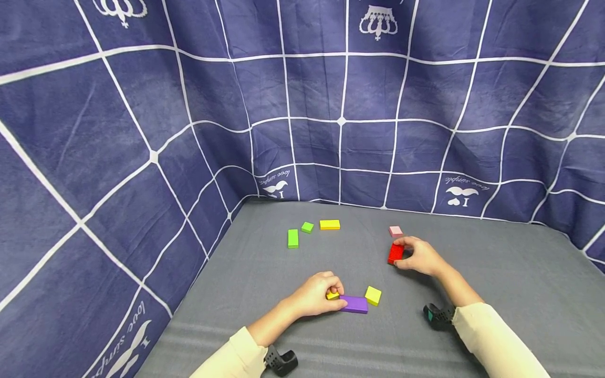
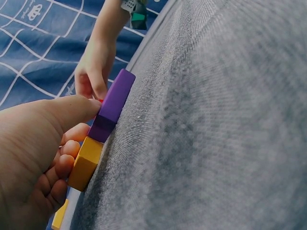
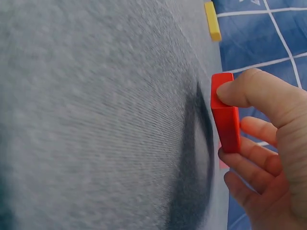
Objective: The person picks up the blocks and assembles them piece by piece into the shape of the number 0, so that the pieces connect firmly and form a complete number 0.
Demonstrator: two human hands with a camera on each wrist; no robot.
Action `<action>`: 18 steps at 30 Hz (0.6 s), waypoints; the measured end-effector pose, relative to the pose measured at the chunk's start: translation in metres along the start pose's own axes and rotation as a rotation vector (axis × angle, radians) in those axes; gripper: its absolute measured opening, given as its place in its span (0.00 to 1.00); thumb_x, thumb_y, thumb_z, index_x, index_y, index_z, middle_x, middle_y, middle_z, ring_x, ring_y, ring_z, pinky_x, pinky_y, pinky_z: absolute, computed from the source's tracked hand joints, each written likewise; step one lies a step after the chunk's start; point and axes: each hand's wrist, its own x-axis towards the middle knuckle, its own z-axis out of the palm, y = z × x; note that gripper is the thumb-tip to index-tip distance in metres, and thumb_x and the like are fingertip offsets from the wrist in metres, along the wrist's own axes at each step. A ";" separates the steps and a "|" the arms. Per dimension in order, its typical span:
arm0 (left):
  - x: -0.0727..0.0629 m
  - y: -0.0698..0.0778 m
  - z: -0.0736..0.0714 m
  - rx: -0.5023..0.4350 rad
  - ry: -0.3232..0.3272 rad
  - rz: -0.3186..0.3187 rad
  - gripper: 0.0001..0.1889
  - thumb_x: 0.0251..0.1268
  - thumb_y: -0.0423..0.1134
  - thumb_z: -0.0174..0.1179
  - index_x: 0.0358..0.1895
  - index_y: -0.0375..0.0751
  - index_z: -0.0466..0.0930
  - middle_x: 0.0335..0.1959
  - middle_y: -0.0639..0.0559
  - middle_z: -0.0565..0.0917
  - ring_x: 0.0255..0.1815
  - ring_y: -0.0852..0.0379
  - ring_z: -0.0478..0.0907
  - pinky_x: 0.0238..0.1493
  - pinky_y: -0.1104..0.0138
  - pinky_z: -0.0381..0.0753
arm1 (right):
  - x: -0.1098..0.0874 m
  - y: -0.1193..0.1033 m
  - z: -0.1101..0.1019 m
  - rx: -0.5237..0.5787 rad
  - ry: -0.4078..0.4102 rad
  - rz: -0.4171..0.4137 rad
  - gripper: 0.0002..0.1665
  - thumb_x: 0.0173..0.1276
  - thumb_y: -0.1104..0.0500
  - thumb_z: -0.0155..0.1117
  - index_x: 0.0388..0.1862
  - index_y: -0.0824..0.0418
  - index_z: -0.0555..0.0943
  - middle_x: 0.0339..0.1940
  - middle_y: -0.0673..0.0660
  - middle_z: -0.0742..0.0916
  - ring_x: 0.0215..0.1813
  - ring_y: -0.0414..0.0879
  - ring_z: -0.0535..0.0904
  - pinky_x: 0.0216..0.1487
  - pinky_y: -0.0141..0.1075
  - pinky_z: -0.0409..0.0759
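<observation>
- In the lower middle of the head view, the left hand (image 1: 315, 295) has its thumb and index finger pinching the left end of a smooth purple rectangular block (image 1: 355, 304); its other fingers curl beside an orange-yellow block (image 2: 86, 165) at that end.
- A pale yellow square block (image 1: 373, 295) lies just beside the purple block's right end.
- Right of centre, the right hand (image 1: 419, 257) grips a glossy red rectangular block (image 1: 396, 253) by its ends, thumb on the nearer one.
- A small pink block (image 1: 395, 231) lies just above the red block in the frame.
- Left of the frame's upper middle, a bright green rectangular block (image 1: 293, 239), a small green square block (image 1: 308, 227) and a yellow rectangular block (image 1: 330, 224) lie apart on the grey cloth-covered surface (image 1: 236, 278).
- Navy fabric with white grid lines (image 1: 312, 89) fills the top.
</observation>
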 end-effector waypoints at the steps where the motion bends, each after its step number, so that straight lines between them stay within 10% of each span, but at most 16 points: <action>1: 0.000 0.000 0.000 0.001 0.000 0.000 0.09 0.55 0.43 0.70 0.32 0.47 0.80 0.28 0.61 0.72 0.30 0.68 0.67 0.34 0.79 0.65 | -0.001 -0.001 0.001 0.010 0.000 -0.004 0.29 0.45 0.62 0.76 0.48 0.72 0.80 0.44 0.64 0.83 0.46 0.60 0.80 0.48 0.50 0.78; 18: 0.000 0.000 -0.001 -0.003 -0.006 -0.008 0.09 0.55 0.43 0.70 0.33 0.46 0.80 0.27 0.60 0.73 0.30 0.68 0.67 0.33 0.79 0.64 | -0.019 -0.017 0.017 0.087 -0.029 -0.082 0.28 0.46 0.65 0.78 0.48 0.70 0.82 0.44 0.59 0.85 0.47 0.53 0.81 0.53 0.46 0.78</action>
